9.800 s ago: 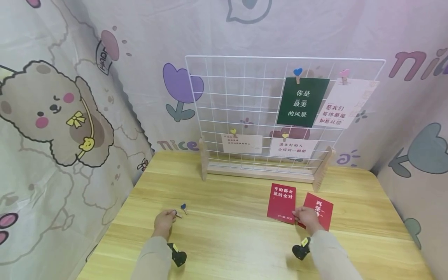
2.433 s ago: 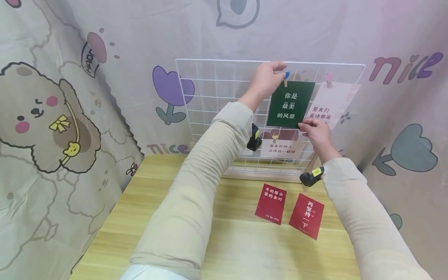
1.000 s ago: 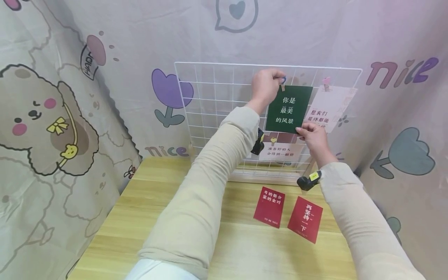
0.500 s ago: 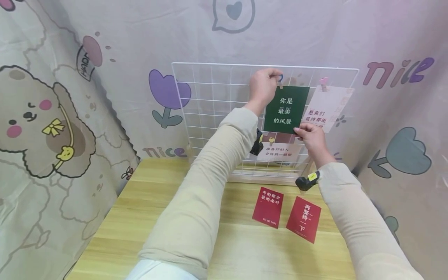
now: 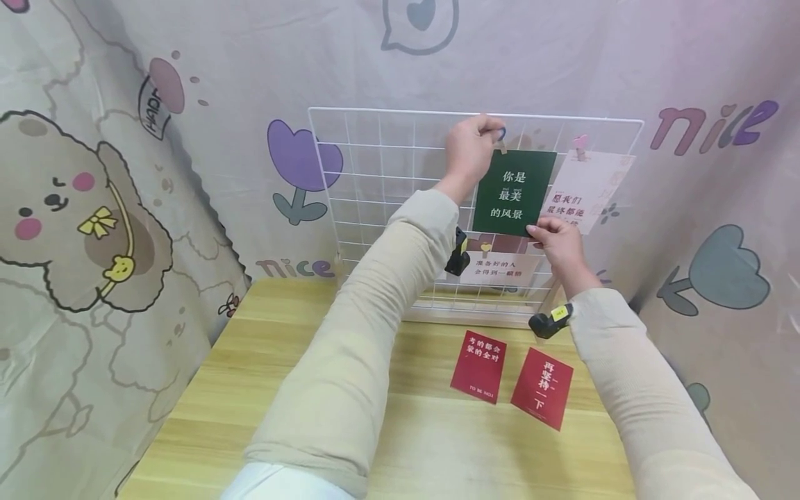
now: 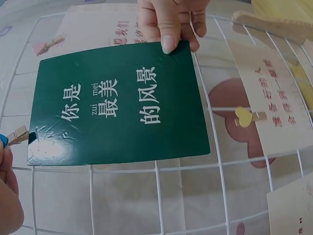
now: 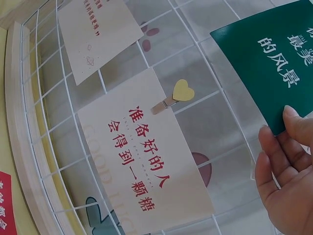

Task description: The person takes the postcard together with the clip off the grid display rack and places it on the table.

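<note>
My left hand [image 5: 467, 154] pinches a small wooden clothespin [image 6: 18, 135] with a blue heart at the top of a green card [image 5: 521, 196]. The clothespin's tips meet the card's top edge in the left wrist view. My right hand [image 5: 561, 248] grips the card's lower right corner between thumb and fingers, thumb on the printed face. The card hangs upright in front of a white wire grid rack [image 5: 369, 163]. Just right of it hangs a white card [image 5: 594, 184] on a pink heart clothespin [image 5: 580, 144], its lower part covered by my right hand.
Below the green card, a white card [image 7: 142, 152] hangs from a yellow heart clothespin [image 7: 177, 94], with another white card [image 7: 98, 36] beside it. Two red cards [image 5: 480, 375] [image 5: 542, 399] lie on the wooden table [image 5: 250, 389] before the rack. My left sleeve crosses the table.
Both hands were at the table 9.8 s ago, the left at small blue heart clothespins, the right at a red card. They rose to the green card; my left hand closed on its clothespin.
</note>
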Available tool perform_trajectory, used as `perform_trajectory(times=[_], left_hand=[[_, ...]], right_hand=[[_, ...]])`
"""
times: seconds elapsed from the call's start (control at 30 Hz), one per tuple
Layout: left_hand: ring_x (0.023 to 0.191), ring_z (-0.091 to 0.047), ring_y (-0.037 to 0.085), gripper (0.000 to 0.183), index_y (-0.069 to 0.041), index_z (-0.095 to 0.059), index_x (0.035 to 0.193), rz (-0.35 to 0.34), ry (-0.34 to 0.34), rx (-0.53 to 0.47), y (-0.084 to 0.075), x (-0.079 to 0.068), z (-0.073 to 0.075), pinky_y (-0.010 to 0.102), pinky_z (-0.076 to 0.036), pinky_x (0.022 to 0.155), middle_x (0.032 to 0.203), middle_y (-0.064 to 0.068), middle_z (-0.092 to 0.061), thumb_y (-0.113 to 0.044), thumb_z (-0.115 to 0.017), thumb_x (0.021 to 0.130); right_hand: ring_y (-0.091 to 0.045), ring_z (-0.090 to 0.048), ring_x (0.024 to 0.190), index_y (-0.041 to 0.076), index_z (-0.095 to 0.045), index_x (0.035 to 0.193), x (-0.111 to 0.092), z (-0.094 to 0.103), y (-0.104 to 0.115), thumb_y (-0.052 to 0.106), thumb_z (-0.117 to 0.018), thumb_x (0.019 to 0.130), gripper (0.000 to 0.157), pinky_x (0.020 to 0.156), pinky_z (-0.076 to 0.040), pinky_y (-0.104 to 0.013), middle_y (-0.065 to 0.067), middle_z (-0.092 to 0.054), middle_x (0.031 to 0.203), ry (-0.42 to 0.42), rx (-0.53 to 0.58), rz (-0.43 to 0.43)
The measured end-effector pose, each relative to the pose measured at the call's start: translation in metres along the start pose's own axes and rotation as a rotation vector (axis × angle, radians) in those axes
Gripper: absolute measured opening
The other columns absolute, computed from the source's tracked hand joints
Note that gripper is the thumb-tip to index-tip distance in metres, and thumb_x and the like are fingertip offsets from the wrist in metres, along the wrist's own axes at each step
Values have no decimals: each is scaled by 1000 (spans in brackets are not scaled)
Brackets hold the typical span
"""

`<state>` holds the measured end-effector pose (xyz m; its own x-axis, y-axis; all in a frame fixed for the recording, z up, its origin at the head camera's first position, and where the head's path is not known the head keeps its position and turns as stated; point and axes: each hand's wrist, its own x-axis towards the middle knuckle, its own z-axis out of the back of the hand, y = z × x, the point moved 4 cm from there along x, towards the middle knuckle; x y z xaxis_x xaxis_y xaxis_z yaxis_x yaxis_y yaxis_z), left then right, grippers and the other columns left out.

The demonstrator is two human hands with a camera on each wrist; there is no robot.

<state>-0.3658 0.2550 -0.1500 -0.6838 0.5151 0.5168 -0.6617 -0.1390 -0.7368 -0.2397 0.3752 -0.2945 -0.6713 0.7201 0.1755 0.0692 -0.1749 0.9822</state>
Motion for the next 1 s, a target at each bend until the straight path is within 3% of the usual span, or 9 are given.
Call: perform_trajectory(times=[0.17,0.4,0.5,0.63,1.0], left_hand=[[81,-55,1,14,-9,-67,92,4,-19,-110,4,-4,4,7,-38,65,91,-3,-65,-11,-60,81],[79,-56,5,14,-4,-64,94,57,-23,-232,14,-12,8,9,-41,65,91,1,-63,-6,-59,80],[80,-56,5,15,-6,-64,95,88,-18,-252,19,-17,10,10,-41,65,92,0,-63,-7,-59,81],[80,-55,4,15,-7,-64,96,110,-12,-262,25,-24,14,11,-41,65,92,0,-63,-8,-59,81],[82,-56,5,17,-7,-63,98,149,81,-283,40,-51,19,13,-42,67,91,-1,-63,-10,-59,81]], right_hand=[[-4,-56,63,15,-60,75,-3,2,-1,4,-59,80,12,62,-46,-17,11,-56,71,15,-35,11],[-4,-55,66,12,-59,78,-10,4,-12,6,-59,81,7,62,-45,-15,12,-56,69,24,-92,8],[-4,-54,67,11,-59,81,-14,3,-18,9,-59,81,1,63,-45,-15,11,-55,71,33,-140,-4],[-6,-54,68,8,-58,85,-19,1,-24,12,-58,82,5,64,-45,-16,11,-57,69,55,-167,-8],[-1,-55,63,7,-56,81,-31,-4,-35,9,-59,81,3,64,-47,-17,14,-57,66,63,-120,-4]])
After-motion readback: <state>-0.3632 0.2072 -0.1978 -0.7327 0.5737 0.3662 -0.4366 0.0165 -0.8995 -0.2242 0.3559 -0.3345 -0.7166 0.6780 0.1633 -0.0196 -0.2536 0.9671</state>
